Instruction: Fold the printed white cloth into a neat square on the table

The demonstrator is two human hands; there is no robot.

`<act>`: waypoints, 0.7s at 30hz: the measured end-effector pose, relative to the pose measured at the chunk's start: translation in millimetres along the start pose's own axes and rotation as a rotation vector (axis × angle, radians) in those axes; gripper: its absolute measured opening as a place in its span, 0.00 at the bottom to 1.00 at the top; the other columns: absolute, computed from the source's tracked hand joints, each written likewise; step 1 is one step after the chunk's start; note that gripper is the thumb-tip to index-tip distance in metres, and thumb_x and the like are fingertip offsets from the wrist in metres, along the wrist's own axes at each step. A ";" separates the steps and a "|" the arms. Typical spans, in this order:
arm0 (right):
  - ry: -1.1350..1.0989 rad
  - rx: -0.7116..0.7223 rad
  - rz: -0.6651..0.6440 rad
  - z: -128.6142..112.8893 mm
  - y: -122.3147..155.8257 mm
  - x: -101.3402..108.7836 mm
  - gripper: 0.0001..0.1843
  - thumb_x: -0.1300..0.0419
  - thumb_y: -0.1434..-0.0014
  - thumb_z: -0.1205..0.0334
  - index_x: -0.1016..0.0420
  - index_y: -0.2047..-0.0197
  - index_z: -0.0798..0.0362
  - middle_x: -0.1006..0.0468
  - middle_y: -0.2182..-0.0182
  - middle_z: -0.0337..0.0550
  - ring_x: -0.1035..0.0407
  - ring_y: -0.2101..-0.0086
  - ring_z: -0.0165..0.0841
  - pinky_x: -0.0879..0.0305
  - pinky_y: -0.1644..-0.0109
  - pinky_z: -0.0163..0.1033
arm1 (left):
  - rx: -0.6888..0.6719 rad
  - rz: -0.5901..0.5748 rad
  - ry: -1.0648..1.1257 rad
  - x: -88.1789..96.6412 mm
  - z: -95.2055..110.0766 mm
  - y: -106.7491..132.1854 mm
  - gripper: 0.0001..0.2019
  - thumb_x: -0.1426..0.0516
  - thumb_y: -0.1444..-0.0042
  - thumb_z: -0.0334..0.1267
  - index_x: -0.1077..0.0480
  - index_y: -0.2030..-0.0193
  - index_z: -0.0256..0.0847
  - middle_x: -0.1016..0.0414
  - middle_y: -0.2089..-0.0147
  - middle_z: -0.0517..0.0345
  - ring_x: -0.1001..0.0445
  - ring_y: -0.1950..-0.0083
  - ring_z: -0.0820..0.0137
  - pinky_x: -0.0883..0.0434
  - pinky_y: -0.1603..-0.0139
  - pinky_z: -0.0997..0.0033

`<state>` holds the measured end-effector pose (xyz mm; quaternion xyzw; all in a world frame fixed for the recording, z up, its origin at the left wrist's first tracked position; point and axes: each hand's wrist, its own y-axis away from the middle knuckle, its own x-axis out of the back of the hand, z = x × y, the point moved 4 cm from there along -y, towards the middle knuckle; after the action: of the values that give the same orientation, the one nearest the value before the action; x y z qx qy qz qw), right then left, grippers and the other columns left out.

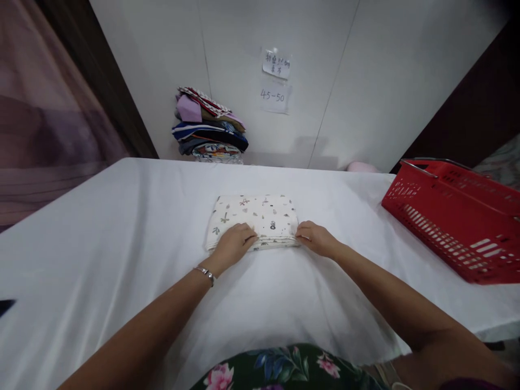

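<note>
nearest me: a dark green floral garment (298, 368) at the near edge, the person standing close against the white-covered table (260, 309). both forearms reach in over it; a bracelet (206, 274) on the left wrist.

left hand (236, 240): on the near side of the folded cloth (260, 211), left of its middle, thumb and fingertips drawn together, pinching the near edge as far as i can judge. right hand (318, 238): at the near right corner, fingertips together on the layers there.

the cloth itself: white with small scattered prints, lying flat in the middle of the table. state of the work: the folding looks well advanced. it is a compact rectangle already, several layers showing along the near edge. what seems left is small: those layers do not sit quite flush, and the edge is not yet let go. whether another fold is wanted, i cannot tell.

to the right, apart from the cloth, a red basket (450, 216) with slotted sides (its inside is hidden from where i stand).

farther, beyond the table's far edge and to the left: a stack of folded fabrics (209, 130), many colours, slightly uneven. the cloth is well apart from it. on the far wall, two paper notes (276, 64), the lower reading 45-50.
</note>
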<state>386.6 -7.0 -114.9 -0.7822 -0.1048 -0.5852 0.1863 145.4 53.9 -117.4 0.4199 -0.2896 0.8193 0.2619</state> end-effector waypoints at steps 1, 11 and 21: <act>-0.008 -0.003 -0.007 -0.3 -0.6 -0.4 0.10 0.48 0.39 0.66 0.25 0.61 0.50 0.25 0.59 0.45 0.34 0.56 0.35 0.35 0.58 0.39 | 0.012 -0.010 0.022 -1.4 1.2 -2.0 0.14 0.52 0.39 0.42 0.27 0.65 0.44 0.28 0.65 0.57 0.33 0.59 0.66 0.36 0.60 0.66; -0.097 -0.115 -0.031 -2.1 -5.9 -3.4 0.10 0.47 0.40 0.66 0.24 0.65 0.50 0.26 0.63 0.42 0.32 0.62 0.32 0.36 0.61 0.36 | 0.248 -0.065 0.187 -8.5 0.8 -13.1 0.07 0.46 0.48 0.41 0.28 0.71 0.43 0.28 0.65 0.59 0.30 0.66 0.68 0.36 0.68 0.69; 0.099 0.018 0.157 -2.1 14.9 -17.1 0.14 0.52 0.38 0.66 0.25 0.60 0.51 0.25 0.61 0.46 0.34 0.59 0.36 0.36 0.61 0.38 | -0.091 0.071 0.011 -12.1 7.9 3.2 0.11 0.52 0.40 0.35 0.31 0.69 0.41 0.30 0.65 0.55 0.35 0.60 0.66 0.36 0.58 0.63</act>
<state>385.5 -20.5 -133.3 -0.7565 -0.0392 -0.6058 0.2434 153.7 43.9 -124.6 0.3924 -0.3400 0.8163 0.2530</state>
